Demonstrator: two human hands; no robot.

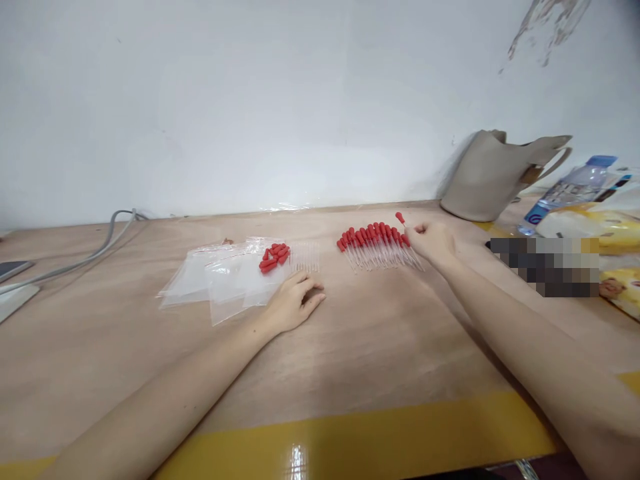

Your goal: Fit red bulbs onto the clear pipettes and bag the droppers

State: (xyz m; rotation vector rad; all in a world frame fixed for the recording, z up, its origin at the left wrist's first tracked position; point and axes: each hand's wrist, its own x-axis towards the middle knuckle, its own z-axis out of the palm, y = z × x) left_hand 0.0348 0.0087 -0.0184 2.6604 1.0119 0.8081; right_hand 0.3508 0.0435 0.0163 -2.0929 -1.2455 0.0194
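Note:
My right hand (431, 241) pinches a dropper, its red bulb (400, 217) sticking up past the fingertips. It is at the right end of a row of glass droppers with red bulbs (377, 243) laid side by side on the table. My left hand (296, 303) rests on the wood with fingers loosely apart and nothing in them. Just beyond it lie several bare glass tubes (306, 256). Left of the tubes, loose red rubber bulbs (275, 257) sit in a small pile on clear plastic bags (227, 287).
A grey cable (107, 237) runs along the left of the table (350, 347). At the back right a beige bag (493, 177) leans on the wall, beside a water bottle (570, 193) and yellow packages (600, 223). Yellow tape lines the front edge.

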